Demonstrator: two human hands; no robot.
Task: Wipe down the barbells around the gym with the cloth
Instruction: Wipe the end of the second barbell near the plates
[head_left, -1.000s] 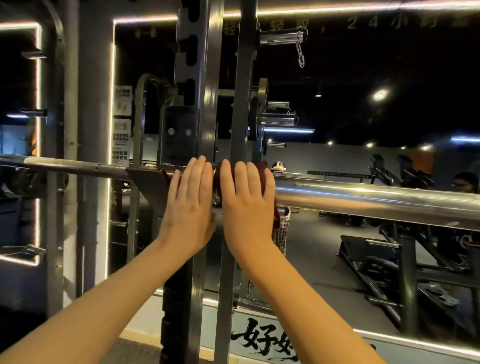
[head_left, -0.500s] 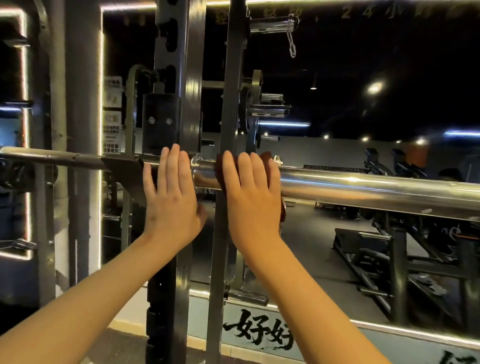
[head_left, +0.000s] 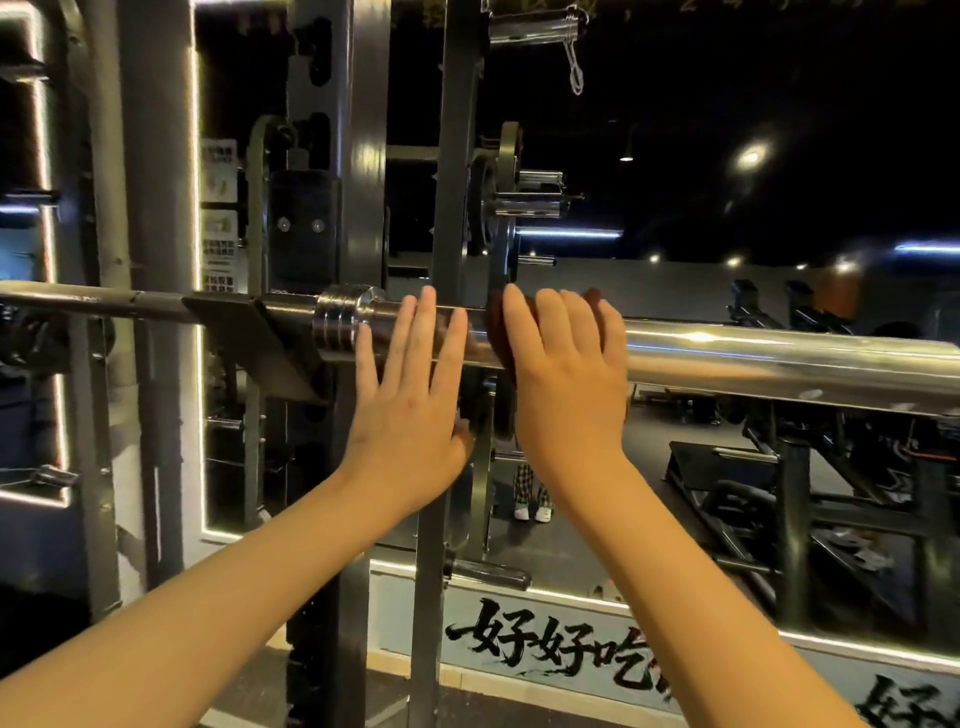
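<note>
Barbell (head_left: 156, 306) sits on rack hook (head_left: 244, 325). My right grip (head_left: 566, 379) curls over sleeve (head_left: 779, 358), clamping cloth (head_left: 496, 340) there. My left grip (head_left: 410, 405) flat, fingers (head_left: 426, 332) spread, bracing sleeve. Judged: wipe under way; outer sleeve, other barbells remain.

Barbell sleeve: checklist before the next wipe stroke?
1. Cloth sits between right grip and sleeve: ok.
2. Left grip flat against sleeve, fingers straight: ok.
3. Bar rests in rack hook: ok.
4. Sleeve right of the cloth is bare, no plates: ok.
5. Cloth reaches the sleeve's underside: cannot tell.
</note>
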